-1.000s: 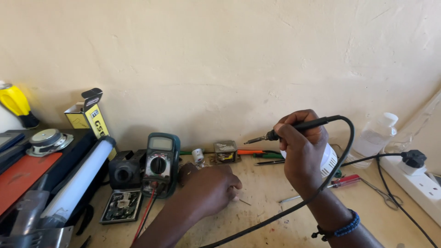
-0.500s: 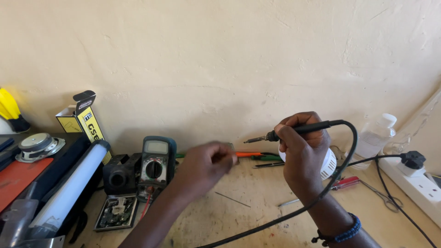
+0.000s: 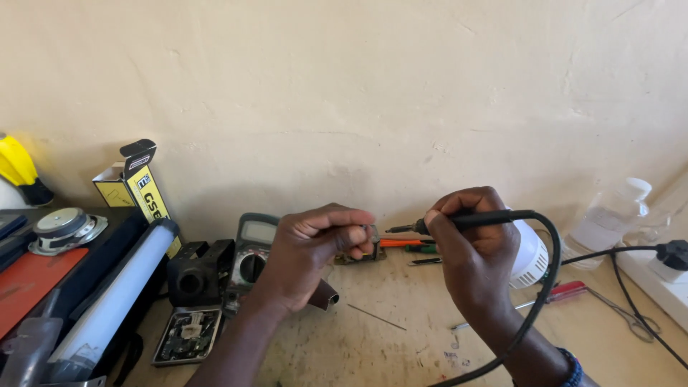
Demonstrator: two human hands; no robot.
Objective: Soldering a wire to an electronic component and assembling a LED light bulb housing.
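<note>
A: Near edge first. What is the left hand (image 3: 315, 247) doing?

B: It is pinching a small circuit board (image 3: 358, 252) between thumb and fingers, lifting it off the workbench (image 3: 401, 344) so the tip can reach it.

A: And the right hand (image 3: 473, 244)?

B: It is closing tight around a soldering iron (image 3: 459, 221), pen-style, tip pointing left, just beside the board. Its cord (image 3: 545, 287) is looping clear.

A: Behind?

B: A multimeter (image 3: 252, 258) and screwdrivers (image 3: 405, 245) are lying against the wall (image 3: 358, 93).

A multimeter (image 3: 251, 258) lies beside a white tube lamp (image 3: 118, 294); a speaker (image 3: 64, 223), plastic bottle (image 3: 609, 222) and red screwdriver (image 3: 566, 292) sit nearby.
</note>
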